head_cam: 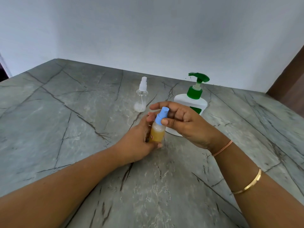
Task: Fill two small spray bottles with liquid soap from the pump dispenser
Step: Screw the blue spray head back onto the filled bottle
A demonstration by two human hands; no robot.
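Your left hand (pixel 138 139) wraps around the body of a small spray bottle (pixel 158 132), fingers curled behind it and thumb low at its front, holding it upright just over the countertop (pixel 65 112). Your right hand (pixel 182 122) comes in from the other side and closes on the bottle's blue spray head (pixel 162 114): the thumb tip presses against the blue collar and the fingers curve round behind and above the nozzle. The two hands meet on this one bottle.

The bottle is clear plastic, filled almost to the shoulder with a cloudy amber liquid, paler and frothy near the top. A strip of label shows at its left edge, mostly hidden by your fingers.

Just behind your right hand stands the pump dispenser (pixel 192 99), a white bottle with a green collar and green pump head. To its left, apart from it, a second clear spray bottle (pixel 141 97) with a white head stands upright, with only a little white foam at its bottom.

A thin thread band (pixel 222 148) and a gold bangle (pixel 250 183) circle your right wrist. The countertop is grey, dark-veined stone against a white wall (pixel 148 30).
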